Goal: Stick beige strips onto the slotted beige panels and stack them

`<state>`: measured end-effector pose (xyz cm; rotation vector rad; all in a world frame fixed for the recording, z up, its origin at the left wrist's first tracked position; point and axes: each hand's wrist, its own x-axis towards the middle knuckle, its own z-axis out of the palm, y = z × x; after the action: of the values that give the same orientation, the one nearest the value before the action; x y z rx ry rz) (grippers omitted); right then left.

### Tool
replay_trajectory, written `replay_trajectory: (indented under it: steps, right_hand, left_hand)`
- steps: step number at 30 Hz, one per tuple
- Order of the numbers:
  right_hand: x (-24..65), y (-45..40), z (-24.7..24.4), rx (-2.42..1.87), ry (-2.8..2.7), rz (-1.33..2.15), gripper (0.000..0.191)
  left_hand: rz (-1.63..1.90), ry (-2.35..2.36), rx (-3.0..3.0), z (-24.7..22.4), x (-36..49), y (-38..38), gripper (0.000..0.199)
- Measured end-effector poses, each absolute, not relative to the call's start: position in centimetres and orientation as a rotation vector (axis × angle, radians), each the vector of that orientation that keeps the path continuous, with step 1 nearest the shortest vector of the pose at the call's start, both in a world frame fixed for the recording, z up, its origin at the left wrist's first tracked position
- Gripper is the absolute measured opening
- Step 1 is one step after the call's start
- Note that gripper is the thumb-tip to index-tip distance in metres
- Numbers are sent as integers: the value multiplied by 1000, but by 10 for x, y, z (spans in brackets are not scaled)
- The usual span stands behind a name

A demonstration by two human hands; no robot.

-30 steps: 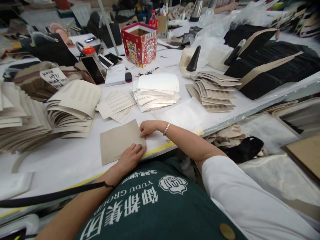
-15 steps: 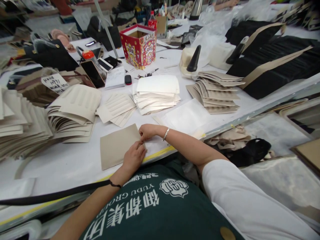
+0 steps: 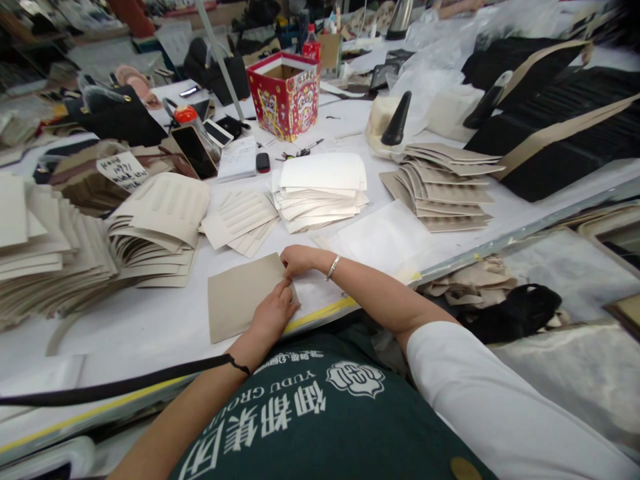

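Sheet [image 3: 240, 300], tan: flat on the table [image 3: 165, 333], near the yellow tape [image 3: 325, 311] along the front edge, probably for easy reach by both hands. Left hand [image 3: 274, 310]: palm down over the lower right part of the sheet, fingers extended and close together, clamped on nothing visible; seemingly laid there as a light weight against sliding. Right hand [image 3: 299, 260]: curled at the right edge, near the upper corner, fingertips drawn together and close to the left fingers – apparently for fine work at that margin. Impossible to tell whether pinched on the sheet or merely pressed to it.

Position of sheet: under the left hand, most of its surface out to the left; just left of the right hand, with only the right margin at the fingertips.

Round about: ribbed cards [image 3: 240, 220] and white stack [image 3: 323, 173] beyond the hands, tan stack [image 3: 160, 207] farther left, film [image 3: 385, 230] beyond the right forearm – likely set back for working room.
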<state>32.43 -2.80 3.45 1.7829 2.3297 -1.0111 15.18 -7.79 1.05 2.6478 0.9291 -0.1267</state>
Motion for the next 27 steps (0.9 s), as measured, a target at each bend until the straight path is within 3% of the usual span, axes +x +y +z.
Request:
replay_trajectory:
  steps: [13, 22, 27]
  right_hand:
    - [337, -20, 32, 1864, 2235, -1372, 17]
    - [324, -15, 41, 1721, 2287, -854, 33]
    - [331, -7, 45, 1796, 2259, -857, 28]
  left_hand:
    - [-155, 980, 2599, 10, 151, -76, 18]
    - [-209, 921, 2608, 15, 153, -69, 20]
    - [-327, 912, 2568, 22, 157, -63, 23]
